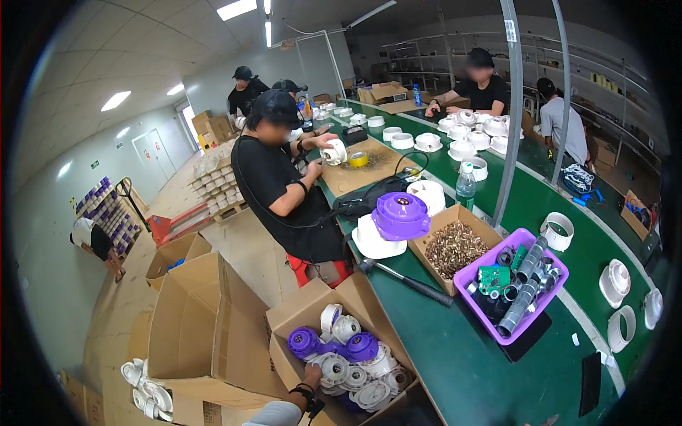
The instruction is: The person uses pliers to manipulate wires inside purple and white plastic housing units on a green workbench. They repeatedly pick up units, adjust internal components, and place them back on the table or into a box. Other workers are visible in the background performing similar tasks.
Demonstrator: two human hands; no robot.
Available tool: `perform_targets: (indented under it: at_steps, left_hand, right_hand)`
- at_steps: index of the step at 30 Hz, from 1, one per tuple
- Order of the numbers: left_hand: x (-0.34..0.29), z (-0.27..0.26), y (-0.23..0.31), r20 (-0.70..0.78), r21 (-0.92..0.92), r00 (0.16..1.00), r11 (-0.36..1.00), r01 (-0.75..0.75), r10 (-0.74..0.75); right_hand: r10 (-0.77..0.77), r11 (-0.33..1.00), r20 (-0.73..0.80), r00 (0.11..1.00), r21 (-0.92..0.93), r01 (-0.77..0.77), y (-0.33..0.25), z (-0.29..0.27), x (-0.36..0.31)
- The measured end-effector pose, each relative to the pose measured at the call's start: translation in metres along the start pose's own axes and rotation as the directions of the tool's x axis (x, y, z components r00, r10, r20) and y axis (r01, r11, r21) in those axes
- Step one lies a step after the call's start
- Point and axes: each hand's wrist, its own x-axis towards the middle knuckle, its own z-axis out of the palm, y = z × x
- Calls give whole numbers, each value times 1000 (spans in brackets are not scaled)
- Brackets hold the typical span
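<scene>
My left hand (312,375), with a black band at the wrist, reaches into an open cardboard box (288,323) beside the bench. Its fingers are bent round the edge of a white round plastic housing (334,370). More white housings (371,395) and purple plastic housings (304,341) lie heaped around it. Only a small sliver at the lower edge, over the green bench, seems to be my right hand (550,421); its fingers cannot be made out.
On the green bench (490,383) are a hammer (408,282), a carton of small brass-coloured parts (455,248), a purple basket (465,302) of tubes and circuit boards, and a purple housing (401,216). A person (277,163) sits beyond, holding a white part. A tall carton (213,326) stands left.
</scene>
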Motion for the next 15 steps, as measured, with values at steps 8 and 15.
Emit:
perform_targets:
  at_steps: [8, 15]
  left_hand:
    - [-14, 17, 25, 54, 368, 991, 920, -135, 124]
    - [33, -18, -11, -72, 342, 995, 935, 90, -70]
  right_hand:
    - [-16, 999, -45, 999, -41, 14, -5, 4, -3]
    - [34, 999, 17, 999, 20, -34, -2, -1, 0]
